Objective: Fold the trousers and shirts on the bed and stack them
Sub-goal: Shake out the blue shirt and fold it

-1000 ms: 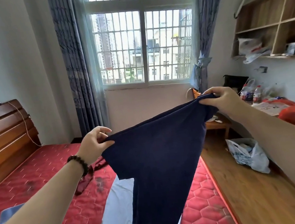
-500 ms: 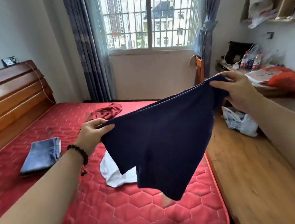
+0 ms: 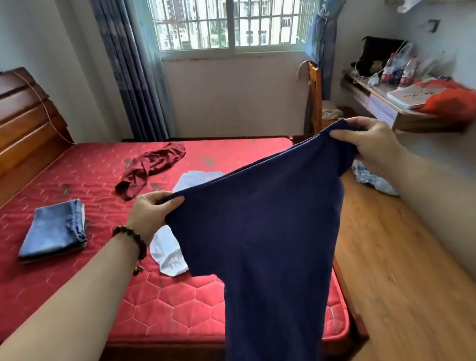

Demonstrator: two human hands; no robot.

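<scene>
Since the earlier frame, both hands have been lowered slightly and the navy shirt (image 3: 264, 237) hangs longer, its lower end now reaching down past the foot edge of the bed (image 3: 186, 306) toward the floor; more of the mattress is exposed to the left of the hands.

Both forearms are extended forward from the bottom corners of the view. The left hand (image 3: 147, 212) is held at mid-height, wrist banded by a dark bead bracelet (image 3: 131, 238), with fingers curled and the thumb pressed on top, pinching one upper corner of the navy shirt. The right hand (image 3: 373, 145) is raised higher and farther out, fingers curled over the opposite upper corner, which is likewise pinched. The fabric is stretched between the two hands along a slanted top edge and is suspended in the air, clear of the mattress.

Just below and beyond the left hand, a white garment (image 3: 168, 255) lies on the bed, partly hidden behind the navy shirt. Well to the left of the left hand, folded denim trousers (image 3: 54, 230) rest flat on the mattress. Beyond the left hand, a crumpled maroon garment (image 3: 151, 167) lies apart from the other items. Below the right hand, a white plastic bag (image 3: 374, 178) sits on the wooden floor. Beyond the right hand, a cluttered desk (image 3: 387, 111) stands against the wall, and a barred window (image 3: 228, 10) is set in the far wall.
</scene>
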